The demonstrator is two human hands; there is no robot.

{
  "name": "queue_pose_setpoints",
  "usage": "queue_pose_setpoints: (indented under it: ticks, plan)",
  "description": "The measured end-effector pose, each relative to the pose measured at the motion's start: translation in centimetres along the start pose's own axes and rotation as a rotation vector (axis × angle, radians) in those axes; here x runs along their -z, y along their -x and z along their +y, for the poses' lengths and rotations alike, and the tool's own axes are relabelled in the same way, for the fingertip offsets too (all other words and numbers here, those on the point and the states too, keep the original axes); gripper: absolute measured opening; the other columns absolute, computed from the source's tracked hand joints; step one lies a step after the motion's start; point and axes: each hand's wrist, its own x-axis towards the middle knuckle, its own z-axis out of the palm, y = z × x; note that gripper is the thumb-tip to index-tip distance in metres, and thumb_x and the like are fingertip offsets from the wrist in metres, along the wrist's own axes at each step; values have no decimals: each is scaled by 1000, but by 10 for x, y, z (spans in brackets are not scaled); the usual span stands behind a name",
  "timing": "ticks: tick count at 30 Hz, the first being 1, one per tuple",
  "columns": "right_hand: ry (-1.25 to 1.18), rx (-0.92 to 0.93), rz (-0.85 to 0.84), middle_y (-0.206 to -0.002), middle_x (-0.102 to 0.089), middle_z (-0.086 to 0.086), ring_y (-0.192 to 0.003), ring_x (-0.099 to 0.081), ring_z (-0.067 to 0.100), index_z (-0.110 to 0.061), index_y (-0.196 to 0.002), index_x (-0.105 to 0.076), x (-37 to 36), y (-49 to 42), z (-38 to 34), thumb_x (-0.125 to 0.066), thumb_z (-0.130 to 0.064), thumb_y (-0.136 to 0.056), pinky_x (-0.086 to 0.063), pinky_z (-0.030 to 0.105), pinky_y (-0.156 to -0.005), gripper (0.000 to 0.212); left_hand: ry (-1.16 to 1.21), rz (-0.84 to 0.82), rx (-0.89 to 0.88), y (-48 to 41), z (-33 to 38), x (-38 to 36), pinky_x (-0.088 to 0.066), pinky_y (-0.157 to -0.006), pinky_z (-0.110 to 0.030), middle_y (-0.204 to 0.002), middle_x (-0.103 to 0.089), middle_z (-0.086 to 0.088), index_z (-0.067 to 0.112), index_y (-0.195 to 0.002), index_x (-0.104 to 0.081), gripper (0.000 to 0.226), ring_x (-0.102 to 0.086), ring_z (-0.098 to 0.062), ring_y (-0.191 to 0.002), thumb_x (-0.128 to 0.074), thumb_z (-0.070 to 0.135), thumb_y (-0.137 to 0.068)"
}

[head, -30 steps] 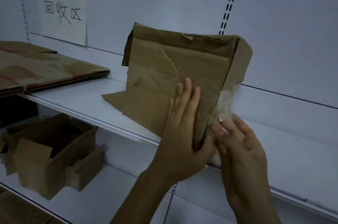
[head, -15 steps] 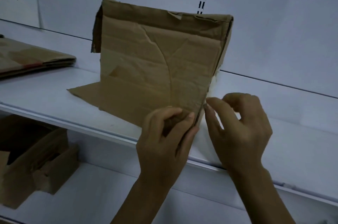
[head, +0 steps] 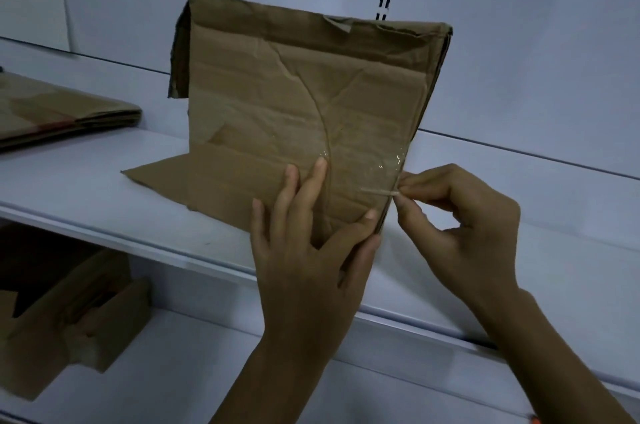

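Bracing cardboard box (head: 298, 104) upright on shelf (head: 86, 188): left grip (head: 304, 257) pressed flat, fingers spread, so right grip (head: 460, 226), pinching tape strip (head: 377, 191), can peel it.

left hand (head: 311, 250): fingers straight and spread, pressed flat, thumb out toward the right hand
right hand (head: 464, 226): thumb and forefinger pinch a strip of tape (head: 377, 191), other fingers curled
pose: both reach up from below, close together, not touching
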Motion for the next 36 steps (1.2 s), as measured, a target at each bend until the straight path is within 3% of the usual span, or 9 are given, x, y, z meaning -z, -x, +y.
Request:
queue_pose_setpoints:
  ticks: [3,7,10,15,20,24,28,32,36]
  plan:
    - [-55,-42,-4,-81,-66,4,-87,-64,4,-6,-82,-65,2,3,-2,-62,-9,-83,-52,16,-76,4,-5,2,-74,4,-3,-1,-35,-104,-59,-140,-47,-4,34,-108,-60,18,-39,-31,-135,-59,34,-90]
    - [206,179,-13,-90,-67,12,-86,-60,18,-9,-94,-62,1,7,-7,-63,-16,-85,-49,25,-70,12,68,74,-134,9,-6,-6,-53,-86,-45,-115,-67,-5,13,-103,-73,21,-60,-21,-114,-57,20,-92]
    - [446,301,-24,-94,-68,16,-89,-56,25,-10,-103,-66,-4,3,-10,-68,-23,-88,-43,32,-70,19,76,99,-131,10,-6,-5,-55,-87,-33,-100,-73,-5,7,-95,-75,32,-67,-17,-102,-48,24,-97]
    - [675,457,-80,-92,-69,12,-90,-52,26,-9,-83,-73,-4,-12,-6,-71,-7,-83,-35,35,-70,3,96,56,-103,10,-7,-2,-54,-89,-29,-99,-73,-4,7,-94,-76,44,-69,-14,-95,-39,30,-100]
    - [892,518,-246,-86,-60,13,-78,-53,30,-5,-79,-61,-6,-28,3,-64,-5,-85,-33,36,-73,6,203,-2,6,1,-6,8,-48,-89,-15,-113,-67,-4,11,-103,-72,27,-62,-13,-102,-53,26,-90]
    - [772,393,-341,-83,-52,15,-74,-42,29,-4,-82,-54,-2,-32,6,-56,-9,-90,-27,35,-69,10,43,-2,265,-31,-26,26,-40,-95,-37,-139,-40,-5,29,-136,-42,65,-39,-20,-122,-68,40,-78]
    - [548,278,-398,-80,-51,12,-70,-42,25,-4,-81,-55,5,-44,5,-46,-15,-95,-30,33,-66,20,336,-182,670,-55,-65,36,-27,-108,-40,-157,-16,-2,25,-152,-2,122,-22,-13,-139,-82,50,-63]
    - [498,235,-381,-79,-52,5,-69,-45,23,-8,-84,-55,8,-44,6,-51,-25,-88,-34,35,-65,18,271,-244,693,-47,-62,38,-37,-101,-43,-150,-33,3,29,-150,-8,119,-37,-21,-133,-69,66,-55]
    - [622,336,-332,-81,-52,5,-71,-44,22,-12,-85,-53,10,-38,11,-57,-57,-86,-29,32,-67,45,177,-244,684,-44,-47,40,-38,-97,-42,-146,-40,2,27,-149,-14,109,-42,-25,-130,-76,57,-65]
